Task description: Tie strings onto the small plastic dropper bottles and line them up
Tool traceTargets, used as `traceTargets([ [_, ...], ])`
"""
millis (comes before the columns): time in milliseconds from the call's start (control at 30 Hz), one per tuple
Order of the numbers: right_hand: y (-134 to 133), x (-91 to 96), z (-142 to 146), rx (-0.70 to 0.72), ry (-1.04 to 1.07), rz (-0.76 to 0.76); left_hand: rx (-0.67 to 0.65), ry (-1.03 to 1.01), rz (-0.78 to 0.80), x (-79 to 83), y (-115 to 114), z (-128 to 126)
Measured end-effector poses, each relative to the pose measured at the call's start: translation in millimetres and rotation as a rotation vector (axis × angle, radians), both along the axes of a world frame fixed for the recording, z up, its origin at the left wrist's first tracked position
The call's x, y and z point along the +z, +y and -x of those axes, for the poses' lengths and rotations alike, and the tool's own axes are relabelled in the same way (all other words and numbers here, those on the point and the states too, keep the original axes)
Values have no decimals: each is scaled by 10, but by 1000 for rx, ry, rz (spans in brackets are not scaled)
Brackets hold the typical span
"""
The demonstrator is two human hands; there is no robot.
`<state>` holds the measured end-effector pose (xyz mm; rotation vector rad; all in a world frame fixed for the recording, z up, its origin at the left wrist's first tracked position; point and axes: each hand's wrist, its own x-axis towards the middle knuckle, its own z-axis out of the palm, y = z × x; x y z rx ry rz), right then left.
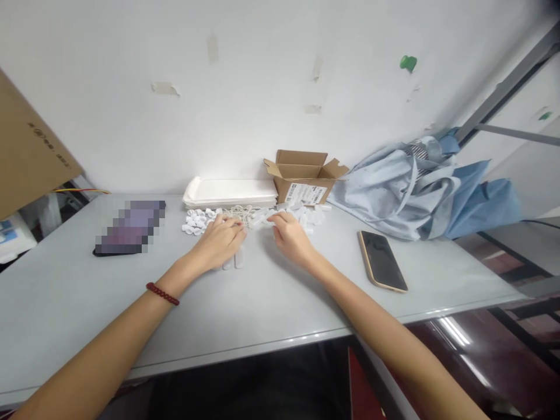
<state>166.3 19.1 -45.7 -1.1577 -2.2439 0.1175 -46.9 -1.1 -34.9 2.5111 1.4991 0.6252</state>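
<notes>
My left hand (219, 242) is over the table with its fingers bent together and their tips pointing right; whatever lies within them is hidden. Small white plastic caps (199, 221) are heaped just behind it, beside a tangle of thin whitish cord (240, 214). Two small translucent flat pieces (238, 258) lie partly under that hand. Opposite, my right hand (294, 238) has its forefinger and thumb slightly apart, with nothing visible between them. Its fingertips are close to a loose pile of clear plastic pieces (311, 216).
Behind the pieces are a stack of white sheets or bags (236, 191) and an open cardboard box (301, 186). A phone (382, 261) lies right, a blurred-out dark device (131, 227) left. Blue fabric bags (406, 192) cover the back right. A large carton (30, 146) leans at far left.
</notes>
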Motion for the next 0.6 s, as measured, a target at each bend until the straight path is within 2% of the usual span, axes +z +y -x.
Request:
traceTargets([
  [133, 77, 176, -204, -70, -54, 71, 64, -108, -26, 34, 14, 45],
  [333, 75, 401, -487, -40, -99, 232, 219, -269, -68, 181, 0, 52],
  [533, 44, 439, -611, -51, -209, 431, 202, -409, -119, 252, -53, 27],
  [600, 45, 428, -613, -78, -246, 452, 189, -433, -121, 266, -76, 9],
])
